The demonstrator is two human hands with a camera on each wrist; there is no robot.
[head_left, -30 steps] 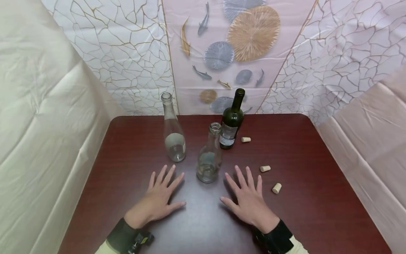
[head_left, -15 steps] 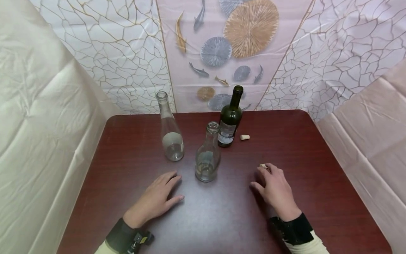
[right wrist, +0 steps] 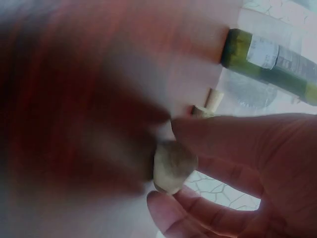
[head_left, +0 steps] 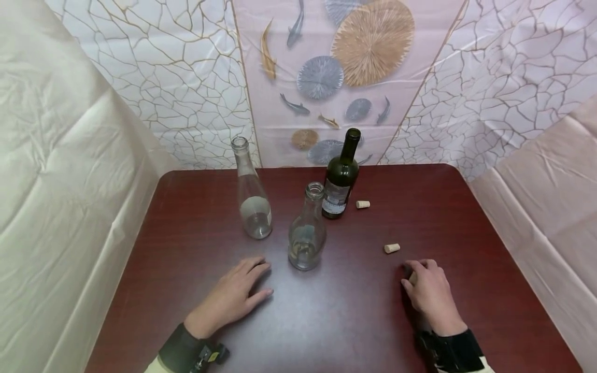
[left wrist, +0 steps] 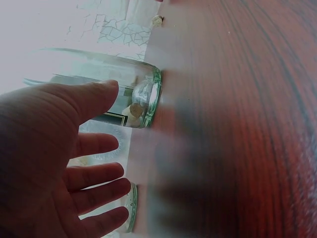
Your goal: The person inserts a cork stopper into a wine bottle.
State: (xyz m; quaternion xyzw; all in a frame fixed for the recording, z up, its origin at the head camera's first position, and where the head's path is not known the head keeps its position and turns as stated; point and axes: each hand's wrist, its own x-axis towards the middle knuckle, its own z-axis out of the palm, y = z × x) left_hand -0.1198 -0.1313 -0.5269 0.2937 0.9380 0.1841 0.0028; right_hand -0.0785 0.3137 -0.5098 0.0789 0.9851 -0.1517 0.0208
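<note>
My right hand point(head_left: 431, 294) is low over the right side of the table, thumb and fingers curled around a cork point(right wrist: 173, 166); in the head view the hand mostly hides that cork. A second cork point(head_left: 392, 248) lies just beyond those fingers, and a third cork point(head_left: 363, 204) is farther back beside the green wine bottle point(head_left: 339, 178). On the left, my left hand point(head_left: 229, 295) rests with loosely bent fingers and holds nothing. Ahead of it stand two upright clear glass bottles: a rounder bottle point(head_left: 306, 238) in the middle and a slimmer bottle point(head_left: 255, 204) behind to the left.
The dark red wooden table point(head_left: 298, 331) has rounded back corners. Patterned cloth point(head_left: 196, 77) hangs behind it, with cream cloth point(head_left: 56, 207) along both sides. A black band with a small device point(head_left: 205, 355) is on the left wrist.
From beside the middle bottle, my right hand has moved right, past the second cork, to the nearest one and closed around it. My left hand's spread fingers have drawn together and relaxed.
</note>
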